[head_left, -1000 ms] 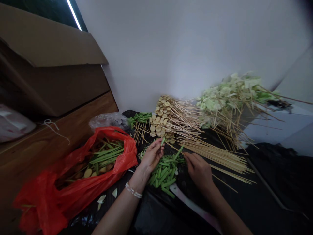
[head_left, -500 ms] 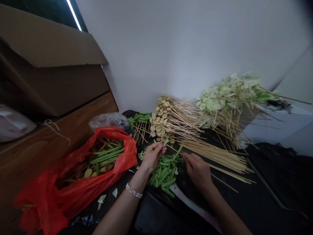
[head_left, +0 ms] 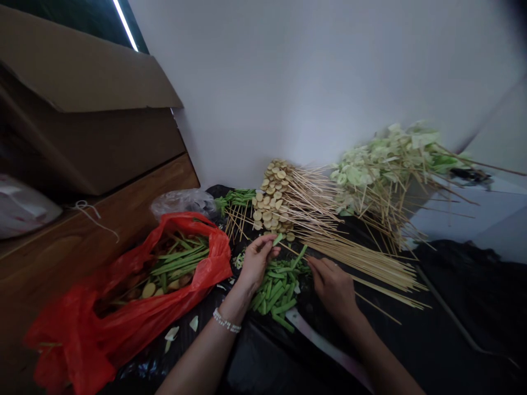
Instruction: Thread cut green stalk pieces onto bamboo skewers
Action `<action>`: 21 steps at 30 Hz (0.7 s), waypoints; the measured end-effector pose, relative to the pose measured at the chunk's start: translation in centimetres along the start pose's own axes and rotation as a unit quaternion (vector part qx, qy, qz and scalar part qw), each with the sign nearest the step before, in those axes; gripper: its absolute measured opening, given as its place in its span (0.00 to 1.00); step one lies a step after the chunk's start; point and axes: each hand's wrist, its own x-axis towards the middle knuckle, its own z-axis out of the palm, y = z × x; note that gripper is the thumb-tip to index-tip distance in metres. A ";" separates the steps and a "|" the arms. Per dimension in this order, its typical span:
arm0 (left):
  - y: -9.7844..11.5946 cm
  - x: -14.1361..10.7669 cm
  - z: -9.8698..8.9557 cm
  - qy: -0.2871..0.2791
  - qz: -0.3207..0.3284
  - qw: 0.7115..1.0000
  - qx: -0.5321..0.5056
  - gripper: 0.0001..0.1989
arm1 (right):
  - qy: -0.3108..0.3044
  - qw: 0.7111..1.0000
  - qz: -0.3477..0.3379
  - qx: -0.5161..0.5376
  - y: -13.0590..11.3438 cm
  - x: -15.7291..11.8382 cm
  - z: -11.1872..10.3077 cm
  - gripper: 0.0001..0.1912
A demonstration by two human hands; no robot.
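Observation:
My left hand (head_left: 258, 260) pinches a short green bean piece (head_left: 278, 239) above the middle of the black sheet. A thin wooden skewer (head_left: 292, 250) runs from near that piece to my right hand (head_left: 334, 285), whose fingers are closed on it. Whether its tip has pierced the bean cannot be made out. Beneath and between the hands lies a pile of cut green beans (head_left: 276, 289). Just behind the hands are skewered potato slices (head_left: 275, 197), and loose bare skewers (head_left: 366, 263) spread out to the right.
A red plastic bag (head_left: 152, 323) holding beans and slices stands at left. Skewered beans (head_left: 239, 197) and a clear bag (head_left: 185, 203) lie behind it. Skewered cabbage (head_left: 382, 153) is heaped at back right. A knife (head_left: 317, 340) lies in front; a cardboard box (head_left: 102, 137) is back left.

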 end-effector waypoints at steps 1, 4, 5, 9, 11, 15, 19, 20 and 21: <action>0.0 -0.1 0.1 -0.008 -0.005 1.000 0.007 0.15 | -0.002 1.000 0.003 0.000 0.0 0.0 0.0 0.13; 0.0 -0.4 0.3 -0.036 -0.030 0.999 0.020 0.16 | -0.007 1.000 0.008 0.002 0.0 0.1 -0.1 0.13; 0.1 -0.5 0.4 -0.044 -0.041 0.998 0.019 0.16 | -0.008 1.000 0.009 0.004 0.1 0.1 -0.1 0.13; 0.1 -0.6 0.5 -0.063 -0.071 0.995 0.015 0.16 | -0.005 1.000 0.014 0.016 0.2 0.1 -0.1 0.13; -0.1 -0.6 0.4 -0.067 -0.085 0.994 0.009 0.16 | -0.009 1.000 0.016 0.021 0.1 0.1 -0.1 0.13; -0.4 -0.2 -0.1 -0.037 -0.100 0.994 -0.034 0.16 | -0.005 1.000 0.016 0.024 0.0 0.1 -0.2 0.13; -0.4 0.2 -0.5 -0.031 -0.093 0.993 -0.068 0.18 | -0.006 1.000 0.013 0.017 0.1 0.0 -0.2 0.13; -0.3 0.3 -0.5 -0.033 -0.093 0.992 -0.074 0.19 | -0.007 1.000 0.014 0.015 0.1 0.0 -0.1 0.13; -0.2 0.3 -0.5 -0.032 -0.095 0.992 -0.078 0.19 | -0.007 1.000 0.014 0.011 0.1 0.0 -0.1 0.13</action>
